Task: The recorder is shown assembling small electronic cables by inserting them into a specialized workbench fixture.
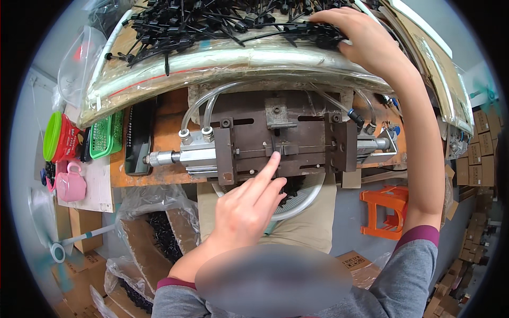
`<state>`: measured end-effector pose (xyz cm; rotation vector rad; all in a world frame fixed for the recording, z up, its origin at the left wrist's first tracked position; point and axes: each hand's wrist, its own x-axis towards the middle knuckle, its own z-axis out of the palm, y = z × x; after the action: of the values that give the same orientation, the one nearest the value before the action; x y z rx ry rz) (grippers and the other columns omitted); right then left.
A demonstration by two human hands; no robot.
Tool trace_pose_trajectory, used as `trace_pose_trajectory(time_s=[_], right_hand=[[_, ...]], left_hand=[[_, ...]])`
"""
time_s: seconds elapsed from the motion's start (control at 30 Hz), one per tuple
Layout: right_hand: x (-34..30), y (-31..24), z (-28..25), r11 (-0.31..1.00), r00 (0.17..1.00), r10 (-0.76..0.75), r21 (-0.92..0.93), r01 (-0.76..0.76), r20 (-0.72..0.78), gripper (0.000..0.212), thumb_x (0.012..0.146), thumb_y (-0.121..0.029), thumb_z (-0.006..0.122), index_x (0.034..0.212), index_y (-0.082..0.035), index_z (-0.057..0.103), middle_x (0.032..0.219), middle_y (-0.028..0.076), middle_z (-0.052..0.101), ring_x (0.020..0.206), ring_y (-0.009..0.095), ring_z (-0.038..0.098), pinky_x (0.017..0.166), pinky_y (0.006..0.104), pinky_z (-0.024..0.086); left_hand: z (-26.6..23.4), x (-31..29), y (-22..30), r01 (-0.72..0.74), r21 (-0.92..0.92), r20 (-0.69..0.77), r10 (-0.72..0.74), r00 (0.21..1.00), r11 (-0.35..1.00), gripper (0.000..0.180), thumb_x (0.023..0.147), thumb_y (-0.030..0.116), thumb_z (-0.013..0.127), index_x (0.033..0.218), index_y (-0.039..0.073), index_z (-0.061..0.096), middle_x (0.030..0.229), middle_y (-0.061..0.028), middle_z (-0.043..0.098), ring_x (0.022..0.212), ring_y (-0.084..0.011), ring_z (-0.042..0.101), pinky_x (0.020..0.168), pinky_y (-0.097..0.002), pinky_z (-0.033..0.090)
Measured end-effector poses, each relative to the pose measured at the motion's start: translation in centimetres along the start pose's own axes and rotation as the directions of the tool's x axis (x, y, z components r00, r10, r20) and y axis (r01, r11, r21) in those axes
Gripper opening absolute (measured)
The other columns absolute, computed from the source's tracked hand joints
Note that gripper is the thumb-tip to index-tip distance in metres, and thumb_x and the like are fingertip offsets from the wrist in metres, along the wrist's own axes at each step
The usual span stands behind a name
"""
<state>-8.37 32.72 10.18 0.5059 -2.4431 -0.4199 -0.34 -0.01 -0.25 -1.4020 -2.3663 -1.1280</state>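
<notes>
My left hand (245, 204) is over a dark metal fixture (249, 139), index finger stretched out and its tip touching the small central block, where a thin black strip (275, 142) stands. The other fingers bend loosely below, apart from the index. Up at the far right, my right hand (366, 40) reaches into a heap of black cable ties (185, 26) with blocky clip heads. Its thumb and fingers are spread around several of them; a firm grip on any one cannot be seen.
Silver pneumatic cylinders (200, 155) with clear hoses flank the fixture on a wooden bench (130, 179). To the left stand a black tray (139, 143), a green basket (106, 135) and a pink cup (71, 183). An orange stool (382, 212) is at lower right; boxes of black parts lie lower left.
</notes>
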Motion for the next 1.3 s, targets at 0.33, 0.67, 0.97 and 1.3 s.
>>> trace_pose_trajectory(time_s=[0.33, 0.67, 0.97, 1.3], right_hand=[[8.1, -2.8, -3.3, 0.847, 0.744, 0.208, 0.264, -0.462, 0.635, 0.043, 0.075, 0.000, 0.069, 0.118, 0.005, 0.067, 0.109, 0.023, 0.071, 0.103, 0.034, 0.068, 0.092, 0.0389, 0.055], [8.0, -2.2, -4.2, 0.868, 0.724, 0.277, 0.157, -0.470, 0.632, 0.033, 0.079, -0.011, 0.076, 0.107, 0.006, 0.070, 0.096, 0.023, 0.072, 0.092, 0.033, 0.069, 0.086, 0.0410, 0.054], [4.7, 0.2, -3.9, 0.204, 0.716, 0.557, 0.766, -0.609, 0.421, 0.015, 0.089, -0.014, 0.076, 0.094, -0.001, 0.072, 0.080, 0.007, 0.071, 0.070, 0.012, 0.065, 0.065, 0.0276, 0.052], [-2.6, -12.5, -5.6, -0.634, 0.770, 0.258, 0.703, -0.322, 0.584, 0.017, 0.097, -0.018, 0.068, 0.101, -0.001, 0.065, 0.089, 0.007, 0.070, 0.056, 0.007, 0.059, 0.045, 0.0218, 0.044]], left_hand=[[1.1, 0.9, -0.1, -0.049, 0.167, 0.056, 0.040, 0.998, 0.985, 0.027, 0.071, 0.011, 0.082, 0.095, 0.005, 0.071, 0.131, -0.0136, 0.067, 0.066, -0.0191, 0.068, 0.061, -0.0284, 0.053], [1.3, 0.6, -0.3, -0.050, 0.198, 0.052, 0.040, 0.998, 0.979, 0.026, 0.071, 0.012, 0.082, 0.094, 0.007, 0.071, 0.131, -0.0109, 0.067, 0.060, -0.0181, 0.065, 0.060, -0.0277, 0.053], [-0.8, 0.5, 0.3, -0.031, -0.053, 0.104, 0.036, 0.994, 0.998, 0.031, 0.071, 0.015, 0.085, 0.097, 0.005, 0.072, 0.127, -0.0134, 0.069, 0.065, -0.0170, 0.069, 0.062, -0.0273, 0.056], [-4.0, 3.8, 0.2, -0.013, -0.296, -0.288, -0.076, 0.955, 0.955, 0.054, 0.073, 0.006, 0.086, 0.123, -0.001, 0.068, 0.130, -0.0204, 0.065, 0.117, -0.0288, 0.066, 0.088, -0.0348, 0.057]])
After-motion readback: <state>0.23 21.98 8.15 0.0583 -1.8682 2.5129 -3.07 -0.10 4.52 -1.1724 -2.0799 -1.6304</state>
